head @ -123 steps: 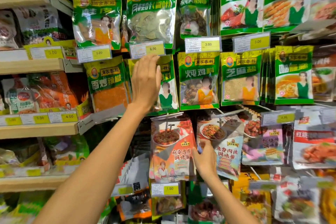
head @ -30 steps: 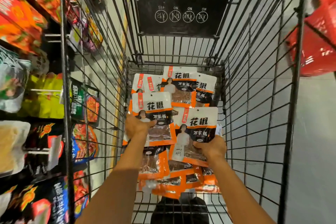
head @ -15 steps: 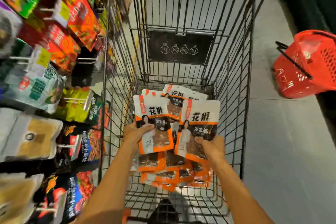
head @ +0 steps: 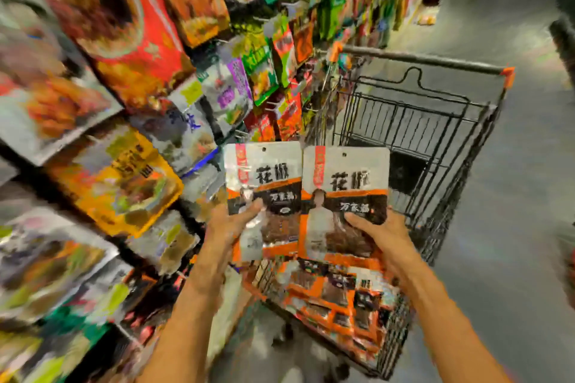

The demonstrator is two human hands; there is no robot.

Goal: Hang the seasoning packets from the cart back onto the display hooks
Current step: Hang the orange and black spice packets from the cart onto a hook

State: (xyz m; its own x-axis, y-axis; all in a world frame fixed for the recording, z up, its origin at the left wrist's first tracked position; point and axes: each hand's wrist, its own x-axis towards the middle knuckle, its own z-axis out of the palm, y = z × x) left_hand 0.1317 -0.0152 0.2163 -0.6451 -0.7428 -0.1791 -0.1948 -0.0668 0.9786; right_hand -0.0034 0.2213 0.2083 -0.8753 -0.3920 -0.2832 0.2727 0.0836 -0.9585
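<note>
- Gripping a packet apiece: left hand [head: 228, 227] pinches the left packet [head: 264, 193] low down, right hand [head: 378, 235] likewise the right packet [head: 345, 196].
- Both stand upright above the hands, hang-holes topmost (farthest from the fingers).
- Under the hands, spare packets [head: 329, 292] lie in the cart [head: 435, 121].
- Left of the left hand hangs the display [head: 130, 183], so that hand is nearer; hooks too blurred to pick out.

Left side crowded with hanging packets [head: 124, 183] (blurred), wire cart [head: 435, 121] ahead, open floor [head: 513, 227] right.
</note>
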